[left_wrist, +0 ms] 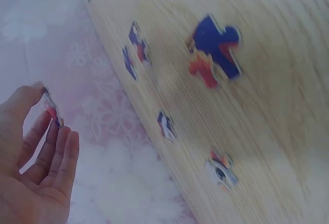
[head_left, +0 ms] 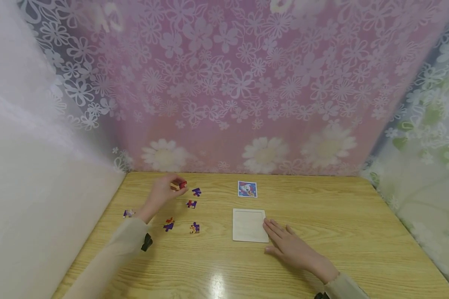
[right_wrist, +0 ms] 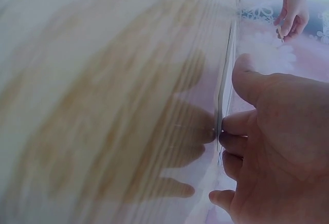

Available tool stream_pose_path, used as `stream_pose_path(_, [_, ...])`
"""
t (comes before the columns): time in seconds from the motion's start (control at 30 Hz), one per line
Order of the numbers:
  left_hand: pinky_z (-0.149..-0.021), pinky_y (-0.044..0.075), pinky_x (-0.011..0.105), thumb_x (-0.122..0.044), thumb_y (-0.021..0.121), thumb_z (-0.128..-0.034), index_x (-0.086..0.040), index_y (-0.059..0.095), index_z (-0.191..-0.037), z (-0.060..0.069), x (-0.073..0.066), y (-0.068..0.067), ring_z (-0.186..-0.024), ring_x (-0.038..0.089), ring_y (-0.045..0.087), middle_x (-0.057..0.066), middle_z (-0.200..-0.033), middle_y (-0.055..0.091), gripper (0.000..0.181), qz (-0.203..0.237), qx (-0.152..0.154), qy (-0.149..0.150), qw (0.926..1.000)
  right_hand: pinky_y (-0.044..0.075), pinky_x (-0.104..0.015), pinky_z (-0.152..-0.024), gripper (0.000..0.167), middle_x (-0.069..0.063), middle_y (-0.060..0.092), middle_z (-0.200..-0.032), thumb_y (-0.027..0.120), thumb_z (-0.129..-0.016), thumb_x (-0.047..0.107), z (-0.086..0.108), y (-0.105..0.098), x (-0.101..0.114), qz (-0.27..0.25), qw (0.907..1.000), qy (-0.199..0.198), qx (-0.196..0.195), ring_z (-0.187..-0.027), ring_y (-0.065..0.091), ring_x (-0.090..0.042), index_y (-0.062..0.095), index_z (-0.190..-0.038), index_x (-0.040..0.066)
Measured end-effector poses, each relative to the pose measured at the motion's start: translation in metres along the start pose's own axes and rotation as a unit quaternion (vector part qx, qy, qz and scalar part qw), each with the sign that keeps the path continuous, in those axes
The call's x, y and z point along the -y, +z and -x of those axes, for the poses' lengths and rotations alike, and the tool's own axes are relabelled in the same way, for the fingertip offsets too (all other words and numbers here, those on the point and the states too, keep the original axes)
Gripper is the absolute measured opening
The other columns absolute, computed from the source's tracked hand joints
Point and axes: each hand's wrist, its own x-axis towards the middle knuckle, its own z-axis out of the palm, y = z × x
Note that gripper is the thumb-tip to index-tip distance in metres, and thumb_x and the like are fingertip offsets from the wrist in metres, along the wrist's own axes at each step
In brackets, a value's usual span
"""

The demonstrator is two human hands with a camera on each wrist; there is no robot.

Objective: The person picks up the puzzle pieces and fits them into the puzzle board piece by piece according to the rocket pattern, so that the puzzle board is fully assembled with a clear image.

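Note:
My left hand (head_left: 164, 194) pinches a red puzzle piece (head_left: 183, 185) between thumb and fingers at the back left; the left wrist view shows this piece (left_wrist: 53, 109) held on edge, raised off the table. Around that hand lie loose pieces: a purple one (head_left: 196, 192), a red-purple one (head_left: 191, 204), one with orange and purple (head_left: 169, 224), another (head_left: 195, 227) nearer the front. My right hand (head_left: 289, 247) lies with fingers extended, their tips touching the right edge of a white square tray (head_left: 250, 238). In the right wrist view, fingertips of the right hand (right_wrist: 277, 136) meet the tray's thin edge.
A small square picture card (head_left: 247, 189) with a white character lies behind the tray. One more piece (head_left: 129, 213) sits at the far left beside my left forearm. A floral curtain (head_left: 228, 83) hangs behind the wooden table (head_left: 321, 199), and a pale wall stands on the left.

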Motion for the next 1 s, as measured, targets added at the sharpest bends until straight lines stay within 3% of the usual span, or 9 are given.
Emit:
stream_pose_path(0.3, [-0.082,0.061,0.039,-0.021,0.081,-0.0885,-0.007,0.073,-0.109,-0.002,-0.016,0.019,-0.096,0.026,0.069,0.006,-0.102,0.072,0.026,0.029,0.024,0.016,0.9992,0.027,-0.073,-0.111,0.068,-0.023,0.031,-0.161,0.054,-0.105,0.037,0.0,0.002,-0.001,0.001,1.0,0.002,0.0,-0.147,0.03,-0.043,0.035,-0.153,-0.007])
stream_pose_path(0.6, [-0.079,0.061,0.042,-0.013,0.084,-0.084,-0.006,0.072,-0.103,-0.001,-0.035,0.039,-0.087,0.026,0.07,0.008,-0.097,0.07,0.024,0.041,0.01,0.059,0.9973,0.028,-0.072,-0.11,0.068,-0.023,0.031,-0.161,0.055,-0.105,0.036,-0.002,0.004,-0.003,0.003,1.0,0.002,0.002,-0.147,0.03,-0.043,0.035,-0.153,-0.007])
stream_pose_path(0.83, [-0.081,0.061,0.04,-0.015,0.084,-0.0849,-0.009,0.073,-0.104,-0.002,-0.045,0.064,-0.091,0.025,0.069,0.006,-0.099,0.069,0.023,0.061,0.013,0.072,0.9955,0.026,-0.072,-0.112,0.07,-0.022,0.029,-0.162,0.053,-0.105,0.039,-0.002,0.006,-0.005,0.002,0.9999,0.012,0.012,-0.149,0.028,-0.042,0.033,-0.154,-0.006])
stream_pose_path(1.0, [-0.081,0.061,0.035,-0.016,0.083,-0.086,-0.009,0.073,-0.105,-0.002,-0.059,0.077,-0.091,0.021,0.068,0.004,-0.099,0.069,0.022,0.077,0.04,0.063,0.9942,0.025,-0.072,-0.112,0.071,-0.022,0.028,-0.163,0.054,-0.105,0.039,-0.001,0.005,-0.004,0.0,0.9998,0.015,0.014,-0.149,0.027,-0.043,0.032,-0.154,-0.007])
